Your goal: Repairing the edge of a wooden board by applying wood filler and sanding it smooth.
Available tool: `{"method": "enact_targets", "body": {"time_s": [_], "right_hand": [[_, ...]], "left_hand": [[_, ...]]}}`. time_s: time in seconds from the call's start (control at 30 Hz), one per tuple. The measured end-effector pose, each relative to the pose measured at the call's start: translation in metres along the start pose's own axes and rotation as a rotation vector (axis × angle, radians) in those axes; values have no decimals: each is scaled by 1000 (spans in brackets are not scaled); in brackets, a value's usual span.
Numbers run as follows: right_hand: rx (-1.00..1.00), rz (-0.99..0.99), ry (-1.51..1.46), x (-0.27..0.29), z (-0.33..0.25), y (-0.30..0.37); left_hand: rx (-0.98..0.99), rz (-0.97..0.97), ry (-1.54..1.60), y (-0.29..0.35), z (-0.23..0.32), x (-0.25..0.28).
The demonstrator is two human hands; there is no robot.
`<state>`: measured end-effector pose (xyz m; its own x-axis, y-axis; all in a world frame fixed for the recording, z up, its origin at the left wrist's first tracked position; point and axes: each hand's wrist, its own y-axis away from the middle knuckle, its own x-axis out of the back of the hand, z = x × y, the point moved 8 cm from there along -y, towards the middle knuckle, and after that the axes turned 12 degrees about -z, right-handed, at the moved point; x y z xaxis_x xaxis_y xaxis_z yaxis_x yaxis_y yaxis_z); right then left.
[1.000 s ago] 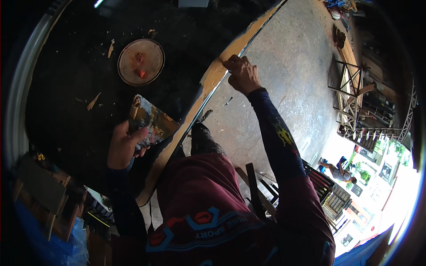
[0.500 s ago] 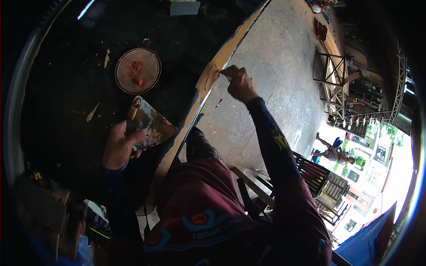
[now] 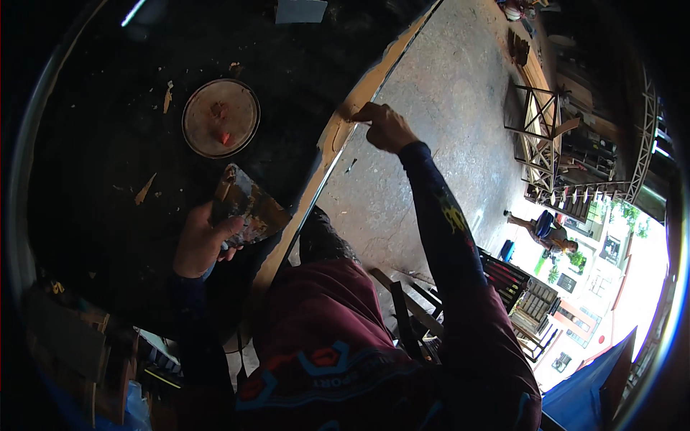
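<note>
My left hand (image 3: pixel 199 242) is closed round a flat, square-edged scraper (image 3: pixel 248 208) smeared with reddish-brown and grey putty. It is held above a black tabletop (image 3: pixel 108 244). Along the tabletop's edge runs a tan, uneven strip (image 3: pixel 332 136). At that strip my right hand (image 3: pixel 389 128) works with curled fingers, the index finger and thumb reaching onto a darker patch. Whether something small is pinched in the fingertips is hidden. A round lid (image 3: pixel 237 115) with a lump of red-brown putty (image 3: pixel 222 135) lies on the tabletop beyond my left hand.
Small chips and a pale sliver (image 3: pixel 145 189) lie about the lid. A grey rectangular piece (image 3: pixel 300 11) sits at the far end. Right of the edge is concrete floor (image 3: pixel 431 93). Wooden furniture (image 3: pixel 535 309) stands at right, and another person (image 3: pixel 550 235) is farther off.
My right hand has shifted slightly up and left along the strip. The scraper in my left hand has moved a little nearer and to the right. The distant person has changed pose.
</note>
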<state>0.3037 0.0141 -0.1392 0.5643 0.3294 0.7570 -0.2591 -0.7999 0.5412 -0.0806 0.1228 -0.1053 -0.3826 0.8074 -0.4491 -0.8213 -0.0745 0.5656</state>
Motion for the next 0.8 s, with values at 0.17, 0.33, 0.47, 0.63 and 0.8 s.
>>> {"method": "enact_targets", "body": {"time_s": [0.17, 0.33, 0.47, 0.63, 0.8], "right_hand": [[110, -16, 10, -2, -15, 17], [-11, 69, 42, 27, 11, -8], [57, 11, 56, -1, -9, 8], [33, -11, 50, -3, -12, 20], [8, 22, 49, 19, -3, -6]], "left_hand": [[-17, -4, -13, 0, 13, 1], [-19, 16, -16, -1, 8, 15], [-3, 11, -5, 2, 8, 16], [-26, 5, -30, -1, 21, 4], [-43, 6, -24, 8, 8, 10]]}}
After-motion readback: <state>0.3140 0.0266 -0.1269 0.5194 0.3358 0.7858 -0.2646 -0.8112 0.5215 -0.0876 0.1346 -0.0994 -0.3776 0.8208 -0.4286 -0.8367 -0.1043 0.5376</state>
